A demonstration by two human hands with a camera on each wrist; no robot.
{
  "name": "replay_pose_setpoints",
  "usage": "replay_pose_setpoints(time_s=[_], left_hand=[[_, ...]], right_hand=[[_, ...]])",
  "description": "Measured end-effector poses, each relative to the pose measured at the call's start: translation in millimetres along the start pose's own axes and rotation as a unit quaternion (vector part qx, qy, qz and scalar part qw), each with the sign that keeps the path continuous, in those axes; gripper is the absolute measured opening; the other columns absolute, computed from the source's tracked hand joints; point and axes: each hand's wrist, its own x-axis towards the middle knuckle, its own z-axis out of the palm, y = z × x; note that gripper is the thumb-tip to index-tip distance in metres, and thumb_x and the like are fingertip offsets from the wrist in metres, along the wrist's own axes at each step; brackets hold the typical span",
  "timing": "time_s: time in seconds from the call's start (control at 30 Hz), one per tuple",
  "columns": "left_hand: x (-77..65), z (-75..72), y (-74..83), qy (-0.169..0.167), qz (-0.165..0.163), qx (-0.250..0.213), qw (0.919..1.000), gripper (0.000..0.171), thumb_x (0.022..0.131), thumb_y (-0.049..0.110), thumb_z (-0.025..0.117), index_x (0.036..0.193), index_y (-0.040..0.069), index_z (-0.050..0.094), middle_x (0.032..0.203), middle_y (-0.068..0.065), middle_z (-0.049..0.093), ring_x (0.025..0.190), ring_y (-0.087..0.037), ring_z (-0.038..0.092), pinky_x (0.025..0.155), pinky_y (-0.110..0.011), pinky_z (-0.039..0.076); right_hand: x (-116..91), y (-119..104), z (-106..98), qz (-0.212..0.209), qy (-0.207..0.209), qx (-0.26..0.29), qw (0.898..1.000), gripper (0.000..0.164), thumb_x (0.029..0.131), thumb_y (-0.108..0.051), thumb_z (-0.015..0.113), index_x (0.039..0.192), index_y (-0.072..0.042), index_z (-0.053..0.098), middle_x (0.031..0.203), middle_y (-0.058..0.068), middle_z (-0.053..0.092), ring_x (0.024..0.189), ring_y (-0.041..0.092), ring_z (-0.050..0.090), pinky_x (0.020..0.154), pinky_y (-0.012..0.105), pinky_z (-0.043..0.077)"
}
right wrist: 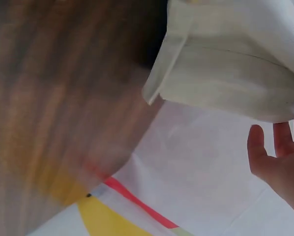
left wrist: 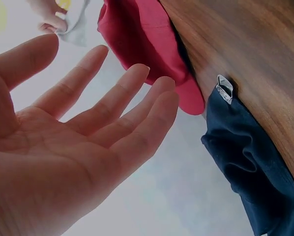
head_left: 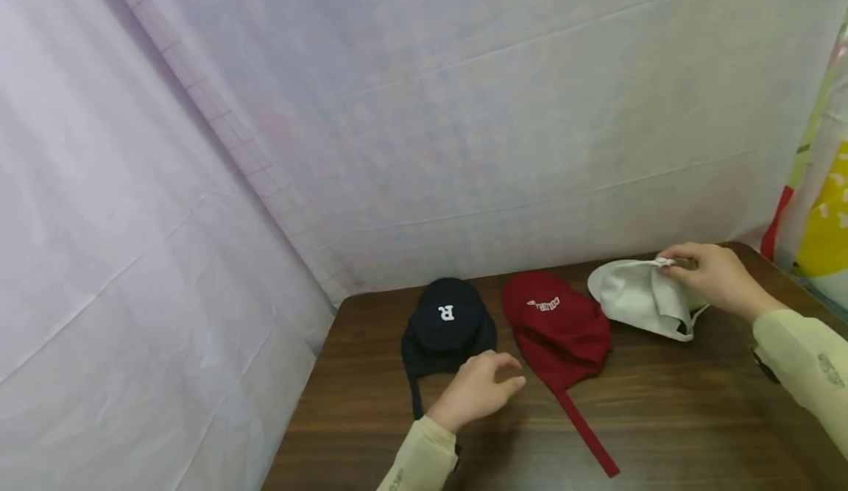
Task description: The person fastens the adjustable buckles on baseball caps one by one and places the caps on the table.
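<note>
A white cap (head_left: 636, 296) lies on its side at the table's right end, its brim to the left. My right hand (head_left: 718, 277) pinches the upper edge of this cap between thumb and fingers; in the right wrist view part of the hand (right wrist: 279, 157) shows against the white fabric (right wrist: 220, 73). My left hand (head_left: 478, 388) is held over the table with loosely bent fingers and nothing in it. Ahead of it lie a navy cap (head_left: 457, 322) with a white R and a red cap (head_left: 556, 322) with white lettering and a long strap.
The brown wooden table (head_left: 371, 388) backs onto a pale hanging cloth (head_left: 464, 108). Another pale cloth (head_left: 132, 255) hangs along the left side. At the far right is a colourful patterned cloth (head_left: 824, 218).
</note>
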Motion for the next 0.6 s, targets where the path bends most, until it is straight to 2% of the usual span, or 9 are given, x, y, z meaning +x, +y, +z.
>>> replay_pose_setpoints(time_s=[0.17, 0.23, 0.33, 0.43, 0.6], left_hand=[[-0.5, 1.0, 0.8, -0.006, 0.007, 0.001, 1.0, 0.026, 0.096, 0.036, 0.067, 0.115, 0.019, 0.074, 0.109, 0.006, 0.065, 0.102, -0.012, 0.058, 0.086, -0.037, 0.048], [-0.3, 1.2, 0.6, -0.006, 0.01, 0.004, 0.9999, 0.026, 0.096, 0.036, 0.067, 0.114, 0.019, 0.074, 0.108, 0.006, 0.065, 0.101, -0.011, 0.059, 0.086, -0.036, 0.048], [0.0, 1.1, 0.1, -0.008, 0.017, 0.005, 0.9998, 0.026, 0.096, 0.036, 0.067, 0.113, 0.017, 0.075, 0.106, 0.006, 0.066, 0.099, -0.01, 0.059, 0.084, -0.035, 0.048], [0.1, 1.4, 0.3, -0.011, 0.022, 0.006, 0.9997, 0.027, 0.096, 0.036, 0.067, 0.112, 0.017, 0.075, 0.105, 0.006, 0.067, 0.097, -0.009, 0.058, 0.083, -0.034, 0.047], [-2.8, -1.3, -1.0, -0.007, 0.023, 0.008, 0.9997, 0.025, 0.096, 0.034, 0.067, 0.111, 0.017, 0.076, 0.105, 0.004, 0.068, 0.096, -0.009, 0.058, 0.083, -0.033, 0.047]], right_hand=[[-8.3, 12.3, 12.7, -0.02, -0.017, -0.02, 0.999, 0.015, 0.092, -0.024, 0.076, 0.106, -0.017, 0.075, 0.107, 0.015, 0.072, 0.082, 0.024, 0.061, 0.062, 0.035, 0.046], [-11.5, 17.4, 20.2, -0.031, -0.026, -0.032, 0.999, 0.014, 0.089, -0.016, 0.078, 0.102, -0.019, 0.074, 0.102, 0.01, 0.073, 0.079, 0.019, 0.058, 0.061, 0.033, 0.045], [-18.4, 24.7, 34.1, -0.041, -0.059, -0.041, 0.997, 0.021, 0.083, -0.004, 0.075, 0.096, -0.02, 0.074, 0.094, 0.002, 0.072, 0.074, 0.014, 0.056, 0.061, 0.031, 0.044], [-25.9, 31.2, 47.4, -0.037, -0.09, -0.053, 0.994, 0.027, 0.079, 0.001, 0.072, 0.094, -0.022, 0.073, 0.092, -0.004, 0.07, 0.072, 0.012, 0.053, 0.062, 0.03, 0.043], [-28.7, 30.9, 64.3, -0.034, -0.105, -0.067, 0.992, 0.03, 0.077, 0.001, 0.071, 0.093, -0.024, 0.072, 0.098, -0.001, 0.071, 0.078, 0.015, 0.055, 0.064, 0.035, 0.044]])
